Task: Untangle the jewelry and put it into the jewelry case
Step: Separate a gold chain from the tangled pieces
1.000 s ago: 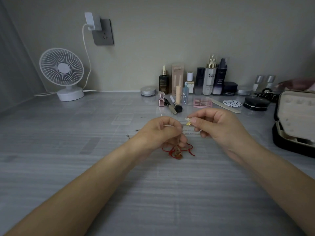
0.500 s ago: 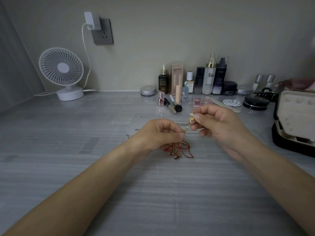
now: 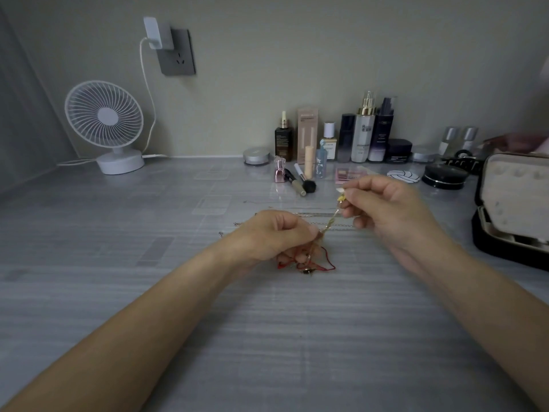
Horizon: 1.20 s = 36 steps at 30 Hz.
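Fingers point(image 3: 361, 185) of the right hand point(image 3: 386, 209): thumb and forefinger pinch the gold end piece point(image 3: 341, 198) of a thin gold chain point(image 3: 332, 220), held up and away so the chain runs taut and its way into the knot shows; the other fingers curl loosely beneath
Fingers point(image 3: 300, 230) of the left hand point(image 3: 276, 236): curled round the tangle point(image 3: 309, 257), pinching it where the gold chain enters; they serve as the anchor, so a pull from the right works on one strand and not on the whole bunch
Tangle: a red cord point(image 3: 328, 261) with a small dark-and-gold piece, wound with the gold chain; it hangs from the left hand, low over the surface point(image 3: 267, 337); whether its lower loops touch, I cannot tell
Silver chains point(image 3: 315, 215): laid straight on the surface just beyond the hands; likely spread apart so they do not knot again
Jewelry case point(image 3: 517, 197): open at the far right, pale padded lid upright, well apart from the hands; its inside is mostly hidden
Step in hand: by my reading, drawing the gold chain out of the red cord; putting it in the case is not yet begun
Risk: a hard tug could tighten the knot or snap the fine chain; some slack at the left pinch seems wiser
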Each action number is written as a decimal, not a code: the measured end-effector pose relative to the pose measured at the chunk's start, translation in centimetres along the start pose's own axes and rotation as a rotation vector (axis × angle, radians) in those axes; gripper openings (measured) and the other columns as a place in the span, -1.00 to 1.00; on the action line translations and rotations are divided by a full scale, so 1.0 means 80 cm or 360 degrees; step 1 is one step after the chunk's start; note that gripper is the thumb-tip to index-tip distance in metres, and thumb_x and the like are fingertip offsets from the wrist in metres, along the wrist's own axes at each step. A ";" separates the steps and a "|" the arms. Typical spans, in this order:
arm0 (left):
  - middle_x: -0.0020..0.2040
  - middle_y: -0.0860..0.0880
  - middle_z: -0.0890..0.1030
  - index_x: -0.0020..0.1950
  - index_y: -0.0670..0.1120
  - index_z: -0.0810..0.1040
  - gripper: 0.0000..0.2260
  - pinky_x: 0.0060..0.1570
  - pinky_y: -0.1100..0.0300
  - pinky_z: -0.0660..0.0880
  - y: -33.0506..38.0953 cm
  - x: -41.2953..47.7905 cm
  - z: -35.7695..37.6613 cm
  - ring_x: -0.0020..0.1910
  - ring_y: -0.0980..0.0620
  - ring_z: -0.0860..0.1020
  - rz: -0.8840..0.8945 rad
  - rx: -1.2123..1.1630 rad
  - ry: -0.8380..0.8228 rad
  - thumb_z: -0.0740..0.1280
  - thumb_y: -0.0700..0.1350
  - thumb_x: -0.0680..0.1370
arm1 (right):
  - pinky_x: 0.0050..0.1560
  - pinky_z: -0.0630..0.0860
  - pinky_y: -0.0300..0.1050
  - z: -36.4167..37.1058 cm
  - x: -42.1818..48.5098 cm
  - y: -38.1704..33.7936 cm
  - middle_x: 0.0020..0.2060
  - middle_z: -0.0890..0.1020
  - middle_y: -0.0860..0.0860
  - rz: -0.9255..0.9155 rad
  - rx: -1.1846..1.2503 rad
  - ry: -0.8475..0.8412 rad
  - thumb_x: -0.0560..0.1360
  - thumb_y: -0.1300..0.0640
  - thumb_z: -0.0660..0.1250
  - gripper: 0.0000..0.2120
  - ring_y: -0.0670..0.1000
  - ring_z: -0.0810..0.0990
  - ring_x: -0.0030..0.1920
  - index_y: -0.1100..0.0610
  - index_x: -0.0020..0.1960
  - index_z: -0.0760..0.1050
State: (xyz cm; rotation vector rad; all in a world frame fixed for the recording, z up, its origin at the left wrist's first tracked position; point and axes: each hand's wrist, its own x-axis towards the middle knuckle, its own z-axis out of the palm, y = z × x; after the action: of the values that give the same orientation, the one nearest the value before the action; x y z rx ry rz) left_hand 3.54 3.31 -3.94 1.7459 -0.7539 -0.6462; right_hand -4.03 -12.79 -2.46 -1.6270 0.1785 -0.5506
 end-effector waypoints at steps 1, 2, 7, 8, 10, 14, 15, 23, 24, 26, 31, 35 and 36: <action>-0.26 -0.06 0.61 -0.12 -0.08 0.62 -0.89 -0.26 0.29 0.44 -0.001 0.000 -0.001 -0.31 0.08 0.53 -0.0005 0.0050 -0.0014 0.32 -0.11 0.53 | -0.46 0.44 -0.34 -0.002 0.000 -0.002 -0.44 0.61 -0.03 0.0002 0.0041 0.0014 0.49 0.32 0.27 -0.87 -0.16 0.56 -0.43 0.14 -0.15 0.53; -0.27 -0.03 0.61 -0.12 -0.08 0.63 -0.89 -0.25 0.28 0.45 -0.002 0.001 -0.001 -0.30 0.09 0.52 -0.0012 0.0079 -0.0018 0.32 -0.12 0.53 | -0.45 0.44 -0.33 -0.004 0.000 -0.004 -0.45 0.62 -0.03 0.0001 0.0076 0.0029 0.49 0.32 0.27 -0.87 -0.15 0.57 -0.42 0.14 -0.14 0.54; -0.32 0.05 0.64 -0.17 -0.06 0.63 -0.87 -0.29 0.33 0.44 -0.004 0.002 -0.007 -0.34 0.16 0.52 0.0006 0.0083 0.0073 0.35 -0.26 0.49 | -0.45 0.43 -0.31 -0.013 0.004 -0.009 -0.44 0.59 -0.03 0.0078 0.0270 0.0110 0.50 0.32 0.26 -0.88 -0.12 0.53 -0.42 0.17 -0.11 0.55; -0.35 0.08 0.63 -0.19 -0.06 0.62 -0.87 -0.32 0.37 0.43 -0.003 0.003 -0.008 -0.36 0.19 0.52 0.0010 0.0086 0.0105 0.35 -0.26 0.50 | -0.46 0.42 -0.31 -0.014 0.005 -0.009 -0.46 0.59 -0.04 0.0090 0.0310 0.0120 0.50 0.32 0.26 -0.88 -0.12 0.52 -0.43 0.16 -0.12 0.55; -0.40 0.10 0.60 -0.20 -0.06 0.61 -0.87 -0.36 0.37 0.39 -0.002 0.004 -0.011 -0.41 0.18 0.46 0.0011 0.0095 0.0170 0.33 -0.25 0.51 | -0.48 0.40 -0.31 -0.016 0.007 -0.010 -0.48 0.58 -0.06 0.0114 0.0342 0.0143 0.50 0.31 0.26 -0.87 -0.12 0.52 -0.45 0.15 -0.14 0.54; -0.36 0.07 0.56 -0.20 -0.11 0.57 -0.84 -0.37 0.31 0.32 -0.002 0.006 -0.018 -0.44 0.14 0.38 0.0045 0.0051 0.0243 0.28 -0.26 0.54 | -0.47 0.42 -0.30 -0.020 0.007 -0.013 -0.49 0.59 -0.07 0.0129 0.0334 0.0152 0.50 0.30 0.25 -0.85 -0.11 0.56 -0.44 0.12 -0.19 0.53; -0.36 0.05 0.55 -0.19 -0.12 0.56 -0.84 -0.40 0.35 0.33 -0.001 0.006 -0.019 -0.45 0.16 0.38 0.0054 0.0028 0.0267 0.26 -0.27 0.55 | -0.46 0.44 -0.30 -0.021 0.007 -0.014 -0.49 0.59 -0.06 0.0136 0.0346 0.0159 0.49 0.30 0.25 -0.85 -0.10 0.57 -0.43 0.13 -0.19 0.53; -0.43 0.03 0.43 -0.14 -0.10 0.56 -0.83 -0.55 0.40 0.24 0.003 0.006 -0.024 -0.52 0.17 0.32 0.0068 0.0016 0.0380 0.21 -0.25 0.57 | -0.49 0.46 -0.31 -0.021 0.007 -0.015 -0.51 0.58 -0.04 0.0223 0.0439 0.0191 0.49 0.31 0.22 -0.81 -0.08 0.60 -0.44 0.14 -0.24 0.52; -0.46 0.05 0.41 -0.14 -0.11 0.56 -0.82 -0.54 0.39 0.23 0.003 0.006 -0.023 -0.52 0.16 0.31 0.0066 0.0014 0.0374 0.21 -0.26 0.57 | -0.49 0.46 -0.31 -0.022 0.007 -0.015 -0.49 0.57 -0.02 0.0233 0.0439 0.0188 0.49 0.31 0.23 -0.81 -0.07 0.60 -0.44 0.14 -0.24 0.52; -0.51 0.09 0.36 -0.14 -0.12 0.56 -0.81 -0.52 0.37 0.22 0.001 0.007 -0.023 -0.52 0.16 0.27 0.0050 0.0005 0.0340 0.20 -0.27 0.57 | -0.51 0.45 -0.30 -0.023 0.008 -0.013 -0.43 0.53 0.02 0.0276 0.0394 0.0154 0.49 0.29 0.24 -0.84 -0.07 0.59 -0.46 0.14 -0.22 0.51; -0.53 0.13 0.29 -0.12 -0.10 0.59 -0.82 -0.49 0.36 0.21 -0.002 0.008 -0.029 -0.52 0.16 0.21 -0.0010 0.0125 0.0293 0.21 -0.19 0.59 | -0.56 0.35 -0.33 -0.029 0.017 0.003 -0.43 0.52 0.04 0.0418 -0.0410 -0.0017 0.49 0.25 0.26 -0.89 -0.15 0.51 -0.55 0.18 -0.21 0.49; -0.53 0.17 0.46 -0.12 -0.10 0.66 -0.86 -0.41 0.42 0.34 -0.006 0.006 -0.032 -0.51 0.24 0.40 0.0015 0.0533 0.0252 0.32 -0.09 0.54 | -0.61 0.31 -0.38 -0.035 0.022 0.017 -0.45 0.55 0.03 0.0443 -0.0980 -0.0179 0.48 0.23 0.29 -0.84 -0.18 0.51 -0.58 0.14 -0.28 0.49; -0.45 0.18 0.54 -0.13 -0.10 0.66 -0.87 -0.37 0.47 0.37 -0.007 0.006 -0.032 -0.45 0.30 0.47 0.0027 0.0596 0.0246 0.35 -0.10 0.51 | -0.60 0.31 -0.36 -0.035 0.023 0.020 -0.44 0.57 0.04 0.0463 -0.1075 -0.0234 0.47 0.23 0.30 -0.84 -0.13 0.53 -0.54 0.14 -0.29 0.49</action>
State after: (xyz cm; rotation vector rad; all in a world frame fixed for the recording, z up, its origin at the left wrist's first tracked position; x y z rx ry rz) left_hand 5.86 4.67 -3.78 2.1007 -0.8177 -0.3672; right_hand -3.38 -16.29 -3.43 -2.2353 0.5243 -0.1404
